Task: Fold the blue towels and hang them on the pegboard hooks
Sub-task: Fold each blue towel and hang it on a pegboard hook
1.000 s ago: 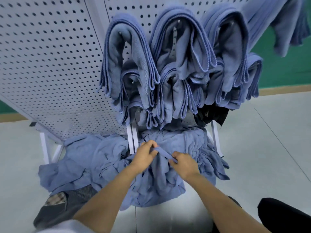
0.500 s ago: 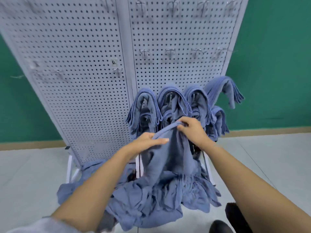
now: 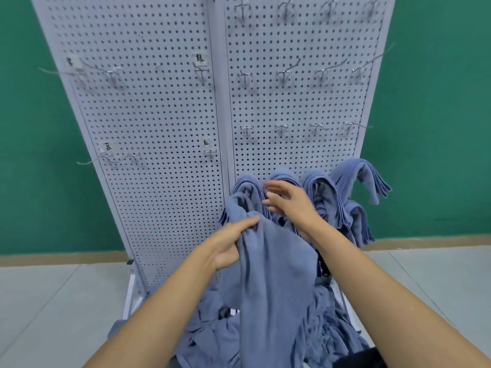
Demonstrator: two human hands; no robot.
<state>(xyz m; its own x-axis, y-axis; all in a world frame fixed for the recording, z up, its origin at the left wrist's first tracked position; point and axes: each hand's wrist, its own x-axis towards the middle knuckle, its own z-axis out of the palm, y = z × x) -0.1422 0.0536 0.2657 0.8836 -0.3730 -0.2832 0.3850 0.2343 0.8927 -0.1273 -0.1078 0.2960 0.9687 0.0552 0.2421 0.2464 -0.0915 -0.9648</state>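
I am holding one blue towel point(image 3: 273, 277) up in front of me with my left hand point(image 3: 229, 243). The fingers are curling over its bunched top edge and gripping it, and the cloth is hanging straight down from that hand, passing between my forearms. My right hand point(image 3: 291, 204) is hovering just above and to the right of the left one, apart from it. Its fingers are spread and relaxed and are holding nothing, though the fingertips are blurred, so I cannot tell whether they are brushing the cloth beside them.

Right behind my right hand, the hung towels point(image 3: 322, 193) are draping in folded loops over the lowest row of pegs, side by side, with one more sitting a little higher at the far right and another below it. Beneath both hands, a loose pile of towels point(image 3: 207, 338) is lying crumpled at the foot of the stand, and the lower end of the towel I am holding is reaching down into it.

The white pegboard point(image 3: 159, 123) is standing upright beyond my hands and rising well above them. Bare metal hooks point(image 3: 282, 128) are sticking out in rows above my right hand, and a few more are showing above my left, near small paper labels point(image 3: 201, 58) with writing too blurred to read. A green wall point(image 3: 39, 155) is showing on either side of the board, and a pale floor point(image 3: 53, 293) is spreading out under my arms.
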